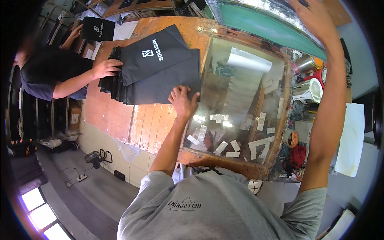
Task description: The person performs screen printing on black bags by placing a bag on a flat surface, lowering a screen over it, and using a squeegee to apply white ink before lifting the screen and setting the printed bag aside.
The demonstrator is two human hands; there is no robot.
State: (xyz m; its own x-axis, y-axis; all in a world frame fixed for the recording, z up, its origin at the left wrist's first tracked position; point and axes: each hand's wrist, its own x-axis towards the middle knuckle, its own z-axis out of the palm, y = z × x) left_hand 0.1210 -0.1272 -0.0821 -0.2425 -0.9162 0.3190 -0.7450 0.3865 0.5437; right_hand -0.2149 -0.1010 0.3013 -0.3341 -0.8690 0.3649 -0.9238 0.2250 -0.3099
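My left hand (185,101) rests at the near right corner of a flat black bag (160,88), its fingers bent and apart, thumb toward the glass. Another black bag with a white print (156,50) lies askew on top of it, and the edges of several more stick out at the left. My right arm stretches up along the right side. At the top edge, my right hand (314,16) is against a tilted screen frame with green mesh (256,26); its fingertips run out of the picture, so its grip is hidden.
Left of the table a co-worker has one hand (106,69) on the bag edges and holds up a printed black bag (98,30). A wood-framed glass panel (236,96) carries tape pieces and a white sheet (249,60). Paint cans (307,92) crowd the right.
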